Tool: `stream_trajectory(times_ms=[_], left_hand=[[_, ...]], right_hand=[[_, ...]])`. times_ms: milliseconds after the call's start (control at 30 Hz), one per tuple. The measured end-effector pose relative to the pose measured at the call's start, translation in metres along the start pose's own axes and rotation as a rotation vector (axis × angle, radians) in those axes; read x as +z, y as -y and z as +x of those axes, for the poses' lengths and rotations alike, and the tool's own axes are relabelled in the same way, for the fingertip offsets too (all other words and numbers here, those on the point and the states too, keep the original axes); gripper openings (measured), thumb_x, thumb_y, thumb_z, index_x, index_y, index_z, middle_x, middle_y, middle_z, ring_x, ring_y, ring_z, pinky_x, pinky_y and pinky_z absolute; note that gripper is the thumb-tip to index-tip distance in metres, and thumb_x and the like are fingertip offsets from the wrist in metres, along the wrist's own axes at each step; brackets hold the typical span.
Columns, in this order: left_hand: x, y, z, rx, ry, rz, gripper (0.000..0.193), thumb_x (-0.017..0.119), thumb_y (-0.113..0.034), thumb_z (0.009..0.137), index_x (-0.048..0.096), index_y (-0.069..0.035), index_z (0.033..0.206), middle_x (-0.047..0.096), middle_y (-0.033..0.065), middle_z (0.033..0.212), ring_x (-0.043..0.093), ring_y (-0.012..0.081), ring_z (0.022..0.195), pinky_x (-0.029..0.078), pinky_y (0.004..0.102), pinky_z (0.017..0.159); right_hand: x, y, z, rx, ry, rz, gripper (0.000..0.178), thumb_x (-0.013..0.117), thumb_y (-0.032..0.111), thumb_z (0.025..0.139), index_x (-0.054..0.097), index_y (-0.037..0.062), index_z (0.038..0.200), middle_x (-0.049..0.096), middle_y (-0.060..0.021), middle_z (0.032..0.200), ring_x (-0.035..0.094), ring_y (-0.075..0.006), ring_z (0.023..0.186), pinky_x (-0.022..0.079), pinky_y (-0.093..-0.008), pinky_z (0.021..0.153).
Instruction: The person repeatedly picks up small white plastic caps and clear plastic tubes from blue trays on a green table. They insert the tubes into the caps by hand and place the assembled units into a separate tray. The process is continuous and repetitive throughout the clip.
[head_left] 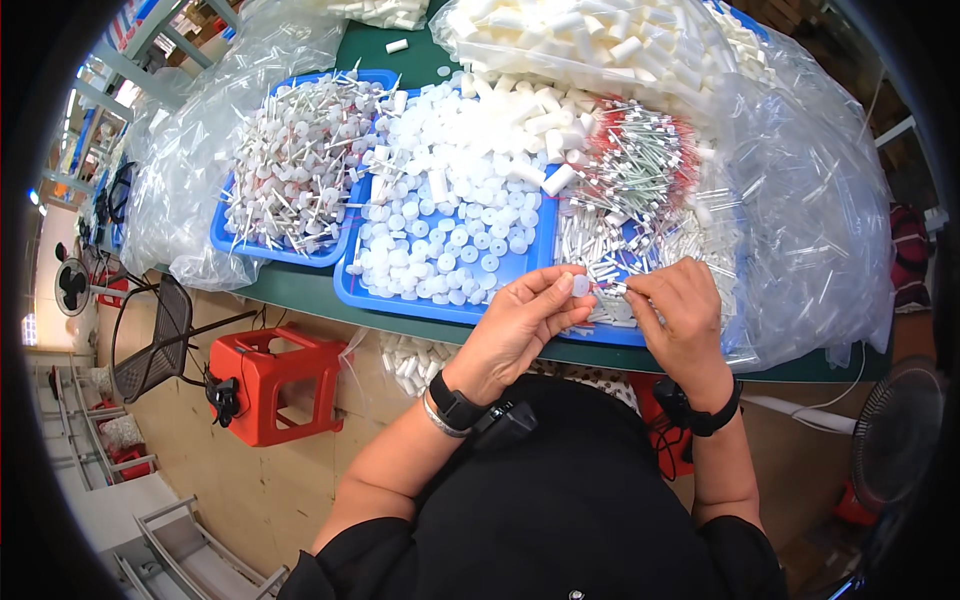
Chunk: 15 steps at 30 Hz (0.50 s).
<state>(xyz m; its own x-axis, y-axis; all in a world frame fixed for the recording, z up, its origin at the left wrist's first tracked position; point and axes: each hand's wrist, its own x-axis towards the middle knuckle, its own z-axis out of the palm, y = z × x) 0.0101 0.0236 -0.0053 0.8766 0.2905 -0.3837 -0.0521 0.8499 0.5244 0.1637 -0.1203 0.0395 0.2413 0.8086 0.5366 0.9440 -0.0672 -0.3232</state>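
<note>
Over the near edge of the blue trays, my left hand (530,315) pinches a small translucent white disc (581,286) between thumb and fingertips. Close beside it, my right hand (685,310) is closed on a small white-ended wire piece (617,289), its thin part reaching toward the disc. Whether the wire has entered the disc is too small to tell. Many similar round discs (460,240) lie loose in the middle blue tray (400,299). Beyond my right hand are heaped wire pieces with red and green leads (640,160) and slim white tubes (590,245).
At left, another blue tray (222,238) holds a pile of discs with pins through them (300,165). White foam-like cylinders (590,40) fill a clear bag at the back. Plastic bags (810,200) flank the green table (300,290). A red stool (270,385) stands below left.
</note>
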Motion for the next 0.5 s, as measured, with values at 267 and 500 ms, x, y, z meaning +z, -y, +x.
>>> stream_trajectory(times_ms=[267,500], left_hand=[[-0.0009,0.0035,0.0004,-0.022,-0.002,-0.067,0.029,0.060,-0.015,0.099,0.058,0.004,0.121,0.066,0.0102,0.107,0.068,0.0166,0.097,0.057,0.0247,0.088],[0.0017,0.0056,0.0001,0.032,-0.029,-0.059,0.027,0.063,-0.013,0.097,0.058,0.003,0.118,0.065,0.0079,0.105,0.068,0.0169,0.097,0.058,0.0253,0.087]], right_hand=[[0.0021,0.0027,-0.0015,-0.035,-0.010,-0.084,0.018,0.075,0.002,0.073,0.067,0.0065,0.088,0.059,-0.0032,0.076,0.053,-0.0234,0.071,0.041,-0.0372,0.065],[0.0006,0.0082,-0.0018,-0.154,-0.028,-0.150,0.022,0.074,0.001,0.070,0.067,0.0053,0.091,0.059,-0.0027,0.078,0.052,-0.0213,0.068,0.040,-0.0351,0.061]])
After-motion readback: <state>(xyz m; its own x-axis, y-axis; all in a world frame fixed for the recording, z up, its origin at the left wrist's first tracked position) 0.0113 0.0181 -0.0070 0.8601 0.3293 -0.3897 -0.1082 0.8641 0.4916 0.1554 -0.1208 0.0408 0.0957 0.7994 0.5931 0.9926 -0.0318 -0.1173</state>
